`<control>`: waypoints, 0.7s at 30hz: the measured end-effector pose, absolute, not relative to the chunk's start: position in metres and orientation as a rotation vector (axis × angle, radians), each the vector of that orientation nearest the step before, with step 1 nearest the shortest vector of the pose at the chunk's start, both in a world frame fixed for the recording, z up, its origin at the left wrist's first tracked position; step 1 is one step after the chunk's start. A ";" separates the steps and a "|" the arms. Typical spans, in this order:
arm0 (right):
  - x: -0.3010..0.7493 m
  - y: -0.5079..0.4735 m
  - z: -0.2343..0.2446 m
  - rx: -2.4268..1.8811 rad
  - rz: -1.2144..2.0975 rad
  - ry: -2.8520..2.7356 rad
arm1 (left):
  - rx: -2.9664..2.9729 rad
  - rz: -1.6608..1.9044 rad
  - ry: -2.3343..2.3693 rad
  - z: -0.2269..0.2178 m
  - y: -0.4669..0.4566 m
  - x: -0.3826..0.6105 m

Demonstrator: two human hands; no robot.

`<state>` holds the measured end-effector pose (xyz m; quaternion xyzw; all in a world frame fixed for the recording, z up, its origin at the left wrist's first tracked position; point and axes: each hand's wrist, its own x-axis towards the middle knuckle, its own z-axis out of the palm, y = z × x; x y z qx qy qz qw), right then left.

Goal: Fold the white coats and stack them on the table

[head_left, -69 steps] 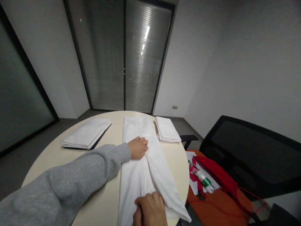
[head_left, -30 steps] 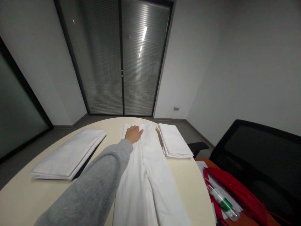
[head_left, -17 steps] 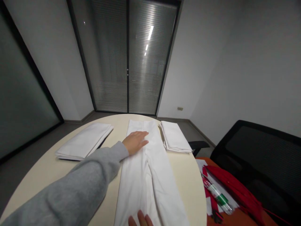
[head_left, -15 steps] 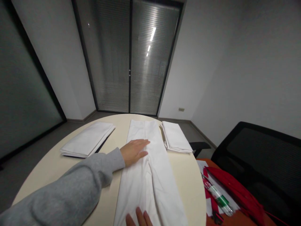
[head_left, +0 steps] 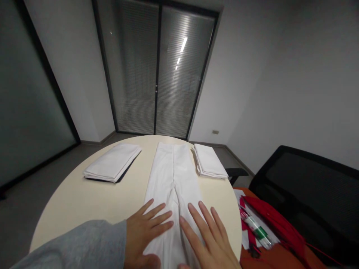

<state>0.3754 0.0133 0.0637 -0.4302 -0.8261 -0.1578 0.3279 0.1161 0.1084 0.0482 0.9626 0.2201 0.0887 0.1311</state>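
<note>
A long white cloth (head_left: 171,172), folded into a narrow strip, lies lengthwise down the middle of the round cream table (head_left: 84,194). My left hand (head_left: 144,231), in a grey sleeve, lies flat and open on the near end of the cloth with its fingers spread. My right hand (head_left: 209,239) lies flat and open beside it on the cloth's right half, fingers stretched forward. A seam or fold line runs between the two hands.
A stack of folded white cloths (head_left: 113,167) sits on a dark board at the table's left. Another folded white stack (head_left: 209,160) lies at the far right edge. To the right, a black mesh chair (head_left: 305,183), red and orange items with pens (head_left: 259,231).
My left hand slid back along the cloth from its far end to the near end. My right hand came up from the bottom edge and now lies flat on the cloth.
</note>
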 end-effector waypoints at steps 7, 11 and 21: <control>0.380 0.025 0.029 -1.100 -0.618 -2.478 | 2.803 0.383 0.693 0.047 0.113 0.118; 0.369 0.021 0.022 -1.103 -0.673 -2.462 | 2.821 0.413 0.855 0.059 0.142 0.136; 0.333 0.023 -0.022 -1.315 -0.857 -2.186 | 2.827 0.310 0.942 0.038 0.161 0.167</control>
